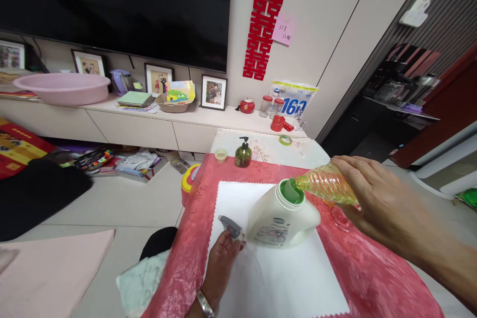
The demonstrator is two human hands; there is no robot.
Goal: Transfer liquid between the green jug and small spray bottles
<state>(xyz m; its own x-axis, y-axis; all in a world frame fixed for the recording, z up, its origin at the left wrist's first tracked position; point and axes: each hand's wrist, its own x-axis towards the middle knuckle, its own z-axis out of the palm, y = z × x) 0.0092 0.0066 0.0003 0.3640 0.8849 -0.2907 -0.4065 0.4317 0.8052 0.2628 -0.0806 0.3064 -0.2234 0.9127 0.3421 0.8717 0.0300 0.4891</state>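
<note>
1. Right hand (367, 186): closed around clear yellow ribbed bottle (325, 184).
2. Left hand (224, 253): pinches grey plastic spray head (230, 226).
3. White scalloped mat (286, 283): bare nearside of cream plastic jug (278, 223); jug handle near right edge.
4. Bottle: axis roughly crosswise, mouth leftward at jug's opening.

Left hand (223, 253) low, fingers pinched, right hand (367, 191) raised, curled
</note>
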